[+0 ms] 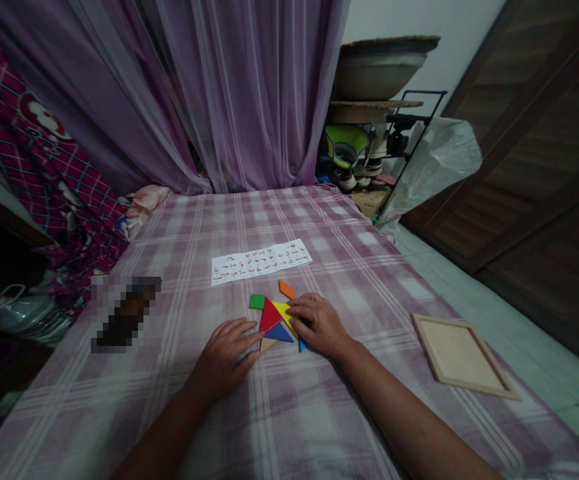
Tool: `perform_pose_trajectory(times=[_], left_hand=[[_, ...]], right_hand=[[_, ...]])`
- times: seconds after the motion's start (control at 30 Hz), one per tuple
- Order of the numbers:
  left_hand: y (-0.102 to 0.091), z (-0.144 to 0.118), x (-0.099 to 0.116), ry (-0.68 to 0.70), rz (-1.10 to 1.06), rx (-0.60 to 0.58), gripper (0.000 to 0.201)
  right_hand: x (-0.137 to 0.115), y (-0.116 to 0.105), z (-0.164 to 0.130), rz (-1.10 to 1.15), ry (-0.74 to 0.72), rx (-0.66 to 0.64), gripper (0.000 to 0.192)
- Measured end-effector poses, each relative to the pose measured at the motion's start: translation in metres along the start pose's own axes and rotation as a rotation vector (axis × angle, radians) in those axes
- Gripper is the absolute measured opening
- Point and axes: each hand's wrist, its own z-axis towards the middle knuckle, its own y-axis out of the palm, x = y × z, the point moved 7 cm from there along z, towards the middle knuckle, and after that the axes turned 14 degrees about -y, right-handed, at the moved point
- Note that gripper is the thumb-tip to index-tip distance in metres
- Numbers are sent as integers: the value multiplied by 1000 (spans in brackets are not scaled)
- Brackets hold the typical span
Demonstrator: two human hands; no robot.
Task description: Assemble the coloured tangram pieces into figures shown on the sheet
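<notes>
Tangram pieces lie together on a plaid sheet. A red triangle point(269, 316) sits at the middle, with a green square point(257, 301) at its upper left and a dark blue triangle point(280, 333) below right. The yellow piece point(283, 311) is partly covered by my right hand point(318, 323), whose fingers rest on it. An orange parallelogram point(286, 289) lies above that hand, and a light blue piece point(302, 345) peeks out below it. My left hand point(230, 350) lies with fingers spread, its fingertips touching the left edge near the red triangle and a tan piece point(267, 344).
A printed sheet of small figures point(262, 262) lies beyond the pieces. At the right is a shallow wooden tray point(462, 352). A blurred-out patch point(127, 315) covers something at the left. Purple curtains point(249, 93) hang behind; a shoe rack point(369, 153) stands back right.
</notes>
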Motion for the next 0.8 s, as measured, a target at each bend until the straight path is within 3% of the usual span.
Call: perform_pose_trajectory(times=[0.47,0.8], left_hand=[[-4,-4,4,22,67,59,37],[0,-5,3,8,79,-14,42]], right_hand=[[-5,-2,0,51,-23,68,23],[-4,-1,-1,49,-19,53,24]])
